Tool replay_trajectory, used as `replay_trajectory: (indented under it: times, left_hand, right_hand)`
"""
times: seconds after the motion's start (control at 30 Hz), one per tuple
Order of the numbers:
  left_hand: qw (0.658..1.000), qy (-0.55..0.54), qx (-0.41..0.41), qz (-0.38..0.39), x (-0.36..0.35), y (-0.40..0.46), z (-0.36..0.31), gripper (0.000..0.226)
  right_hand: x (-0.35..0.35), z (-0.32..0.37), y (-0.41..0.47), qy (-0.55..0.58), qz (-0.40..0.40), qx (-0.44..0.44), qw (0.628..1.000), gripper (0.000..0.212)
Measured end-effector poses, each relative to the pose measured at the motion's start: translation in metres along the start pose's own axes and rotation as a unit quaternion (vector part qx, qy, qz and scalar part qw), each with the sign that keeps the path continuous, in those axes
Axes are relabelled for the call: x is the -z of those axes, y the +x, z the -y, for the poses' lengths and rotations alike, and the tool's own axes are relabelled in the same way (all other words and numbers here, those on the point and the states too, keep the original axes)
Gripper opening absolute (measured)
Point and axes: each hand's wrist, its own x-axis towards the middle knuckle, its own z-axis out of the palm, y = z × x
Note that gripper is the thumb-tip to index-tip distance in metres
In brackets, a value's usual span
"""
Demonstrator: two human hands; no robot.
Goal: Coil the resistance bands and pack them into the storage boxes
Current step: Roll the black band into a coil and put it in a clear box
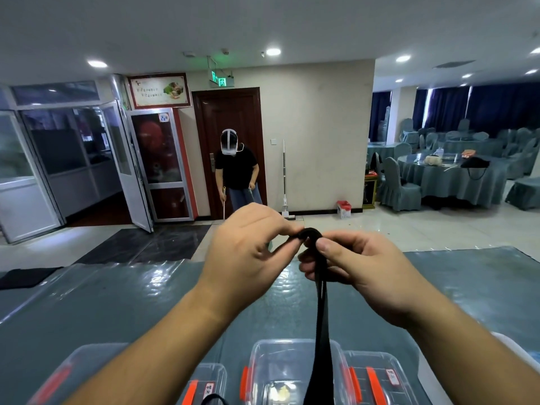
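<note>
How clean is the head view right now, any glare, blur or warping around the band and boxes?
Head view: ceiling-light glare streaks the table cover; wide-angle warping bends the edges; the black band, pinched by left hand and right hand, is sharp; the clear boxes are slightly soft.

Matt black cloth band (321,323), clear glossy plastic boxes (295,372), shiny table cover (122,296)
</note>
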Motion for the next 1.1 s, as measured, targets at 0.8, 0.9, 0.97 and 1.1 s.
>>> replay_trajectory:
  times: [0.8, 0.9, 0.97, 1.1]
  left_hand:
    - [0.998, -0.015, -0.004, 0.068, -0.008, -0.003, 0.007, 0.019]
    - [0.999, -0.007, -0.001, 0.032, -0.009, -0.006, 0.002, 0.017]
    - [0.998, -0.054, 0.029, 0.022, -0.01, -0.006, -0.002, 0.016]
    - [0.956, -0.212, 0.186, 0.086, -0.004, 0.0, -0.009, 0.024]
  right_hand:
    - [-0.009, -0.001, 0.006, 0.068, -0.007, -0.004, 0.998, 0.025]
    - [-0.009, 0.0, 0.008, 0.078, -0.006, 0.003, 0.997, 0.024]
    - [-0.007, -0.001, 0.01, 0.062, -0.011, 0.027, 0.998, 0.024]
    - [-0.003, 0.0, 0.01, -0.035, -0.02, 0.059, 0.997, 0.023]
